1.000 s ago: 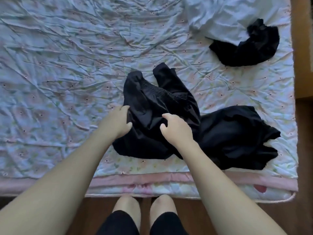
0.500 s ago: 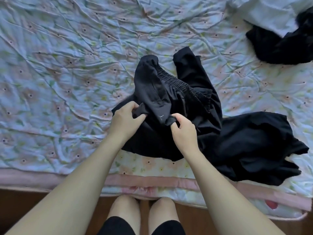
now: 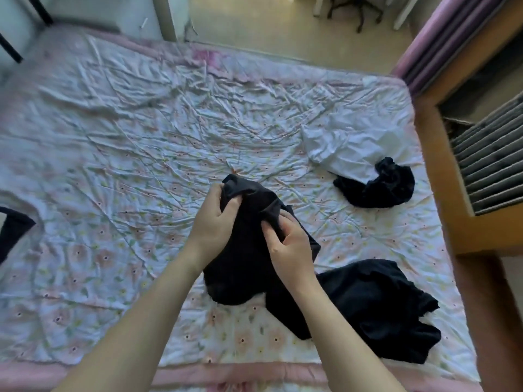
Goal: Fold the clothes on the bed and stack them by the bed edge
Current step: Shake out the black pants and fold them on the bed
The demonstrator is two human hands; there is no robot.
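Room: a bedroom with pale flooring beyond the far edge of the bed, dark chair legs at the top of the view, and a wooden frame running along the bed's right side. Behind that frame stand a purple ribbed panel and a grey slatted panel.

Surface: the bed is covered by a creased white quilt with a small floral print and a pink border along its near edge. The quilt lies wrinkled across its whole width.

Items on the bed, placed against the bed's near edge:
- Black garment, held up just above the quilt near the middle of the bed, its lower part hanging down toward the near edge. The left hand grips a bunched fold at its top; the right hand pinches the fabric just beside it, fingers curled in.
- Second black garment, crumpled, lying flat close to the near edge, to the right of the held one and touching or overlapping its lower part.
- Small black garment, bunched, well back from the near edge, near the wooden frame.
- White garment, loose and crumpled, just behind the small black one and touching it.
- Dark cloth, only a piece showing at the bed's left side.
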